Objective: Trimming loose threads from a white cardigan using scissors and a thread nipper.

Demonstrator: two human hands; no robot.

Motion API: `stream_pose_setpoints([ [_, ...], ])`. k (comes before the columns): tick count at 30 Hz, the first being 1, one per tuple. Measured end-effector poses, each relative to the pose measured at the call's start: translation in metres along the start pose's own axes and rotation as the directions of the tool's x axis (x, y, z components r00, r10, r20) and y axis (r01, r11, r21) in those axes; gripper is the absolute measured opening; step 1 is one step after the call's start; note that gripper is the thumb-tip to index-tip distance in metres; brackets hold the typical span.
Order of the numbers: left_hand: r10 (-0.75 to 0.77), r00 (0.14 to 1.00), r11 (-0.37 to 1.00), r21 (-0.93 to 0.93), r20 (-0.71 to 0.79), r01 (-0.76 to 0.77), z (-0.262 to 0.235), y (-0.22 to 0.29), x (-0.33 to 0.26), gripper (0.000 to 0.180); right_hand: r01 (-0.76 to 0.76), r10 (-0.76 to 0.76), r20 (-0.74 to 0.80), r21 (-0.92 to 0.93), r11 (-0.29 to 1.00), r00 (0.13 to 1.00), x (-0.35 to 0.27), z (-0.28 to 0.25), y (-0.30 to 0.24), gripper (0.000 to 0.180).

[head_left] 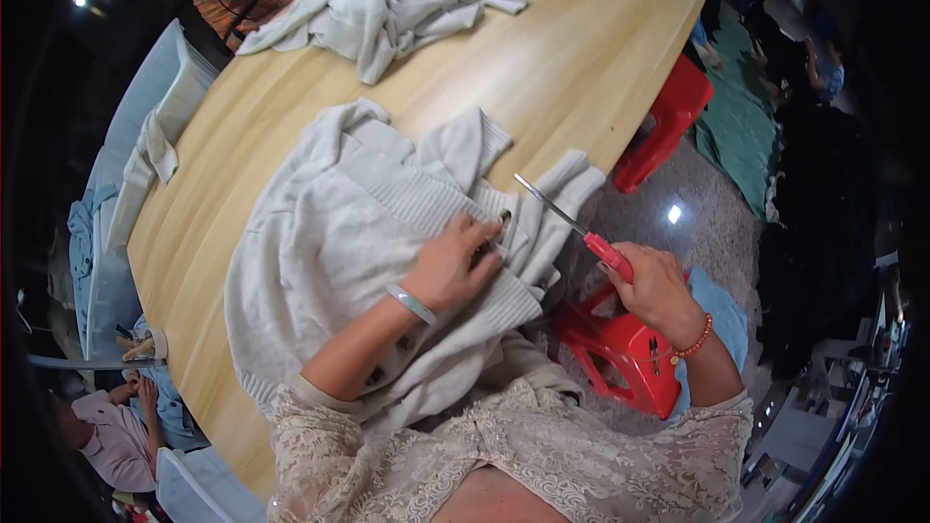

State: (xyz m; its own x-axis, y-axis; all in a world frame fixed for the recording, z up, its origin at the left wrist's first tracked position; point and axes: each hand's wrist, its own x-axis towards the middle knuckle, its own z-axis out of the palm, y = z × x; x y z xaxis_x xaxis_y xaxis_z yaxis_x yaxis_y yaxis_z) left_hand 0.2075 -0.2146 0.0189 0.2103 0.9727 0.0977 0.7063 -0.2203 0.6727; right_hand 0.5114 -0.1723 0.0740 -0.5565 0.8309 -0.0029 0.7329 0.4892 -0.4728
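Observation:
A light grey knitted cardigan (pixel 310 223) lies bunched on the table's near side, its ribbed edges folded over and one part hanging toward my lap. My left hand (pixel 450 266) rests on it with bent fingers, gripping the ribbed edge beside a small dark round button (pixel 505 219). To the right of the cardigan, my right hand (pixel 659 286) is wrapped round a tool with a red handle (pixel 608 257) and a long thin metal shaft (pixel 550 203). The shaft points up and left, its tip above the knit near the button. I cannot tell the tool's exact kind.
Another grey knitted garment (pixel 387 15) lies at the far end of the wooden table (pixel 572 48). Red stools (pixel 620 349) stand at the right, one close beside me. Pale plastic bins (pixel 145 126) line the left side. Other people sit at the far left and left.

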Motion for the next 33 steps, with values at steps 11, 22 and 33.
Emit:
stream_pose_setpoints([
  [11,0.024,0.998,0.995,-0.091,-0.063,-0.03,-0.007,-0.012,-0.008,0.032,0.01,-0.007,-0.142,0.02,1.0,0.99,0.269,-0.006,-0.084,0.047],
  [22,0.015,0.999,0.982,-0.186,0.052,-0.005,-0.008,-0.021,0.006,0.037,-0.08,0.052,-0.393,-0.053,0.995,0.918,0.493,0.133,-0.168,0.025],
  [33,0.102,0.993,0.986,-0.126,-0.063,-0.109,-0.006,-0.017,-0.002,0.028,0.267,-0.292,-0.187,-0.147,0.952,0.938,0.315,0.038,-0.115,0.022],
])
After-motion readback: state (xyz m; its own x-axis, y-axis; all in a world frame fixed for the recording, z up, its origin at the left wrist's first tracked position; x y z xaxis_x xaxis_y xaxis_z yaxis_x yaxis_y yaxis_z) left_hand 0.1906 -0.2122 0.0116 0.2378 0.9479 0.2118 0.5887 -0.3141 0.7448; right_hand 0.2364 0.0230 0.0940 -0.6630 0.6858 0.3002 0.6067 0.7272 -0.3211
